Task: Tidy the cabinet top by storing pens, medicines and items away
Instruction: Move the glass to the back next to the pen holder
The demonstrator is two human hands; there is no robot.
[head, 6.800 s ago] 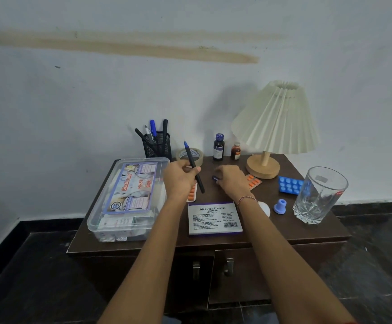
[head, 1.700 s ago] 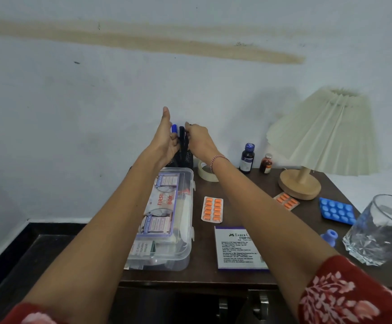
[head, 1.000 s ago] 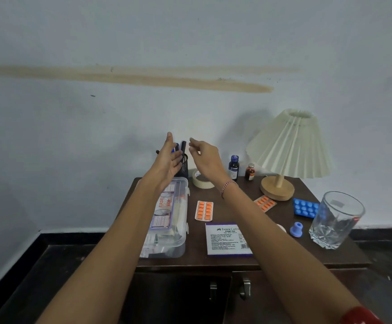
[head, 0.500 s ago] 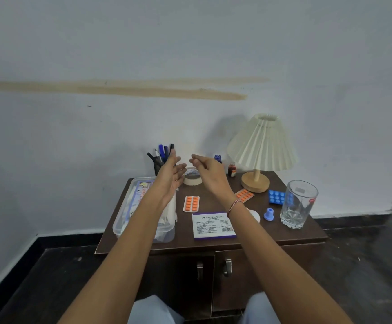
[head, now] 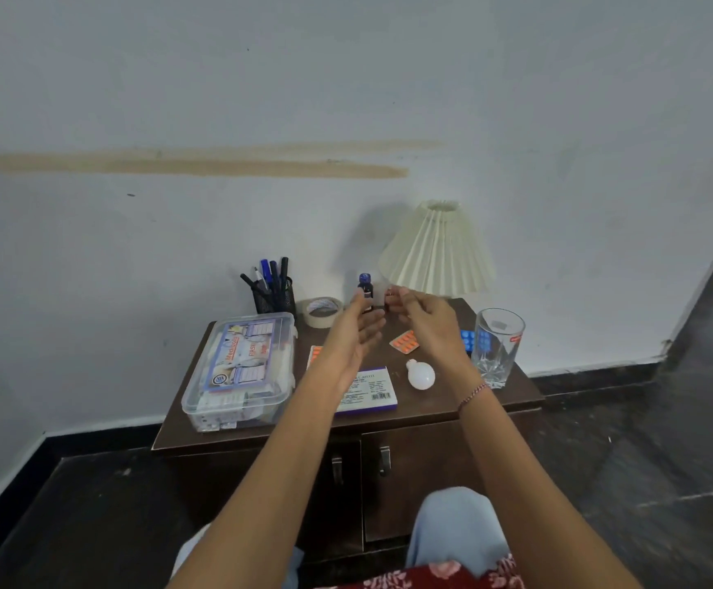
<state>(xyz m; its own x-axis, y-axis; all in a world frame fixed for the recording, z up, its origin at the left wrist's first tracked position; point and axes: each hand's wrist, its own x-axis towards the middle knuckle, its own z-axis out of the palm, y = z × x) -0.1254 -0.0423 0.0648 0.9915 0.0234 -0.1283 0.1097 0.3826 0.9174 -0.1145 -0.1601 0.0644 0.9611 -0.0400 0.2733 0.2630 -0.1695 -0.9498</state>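
Several pens stand in a black mesh pen holder (head: 275, 296) at the back left of the brown cabinet top (head: 414, 399). My left hand (head: 357, 333) and my right hand (head: 429, 323) hover empty, fingers apart, above the middle of the cabinet, just in front of a dark medicine bottle with a blue cap (head: 365, 286) and a small red-capped bottle, mostly hidden. One orange tablet strip (head: 404, 342) lies between my hands; another orange strip (head: 315, 356) is partly under my left arm. A blue tablet strip (head: 466, 340) lies behind the glass.
A clear first aid box (head: 240, 371) sits at the left. A tape roll (head: 324, 311), a stamp pad box (head: 369, 391), a white bulb (head: 420, 374), a drinking glass (head: 497, 348) and a pleated lamp (head: 437, 248) also stand on top. Two cabinet doors with handles (head: 383, 460) are below.
Both pens went into the holder. My empty hands then drew back from it and shifted right toward the bottles, while the camera pulled back from the cabinet.
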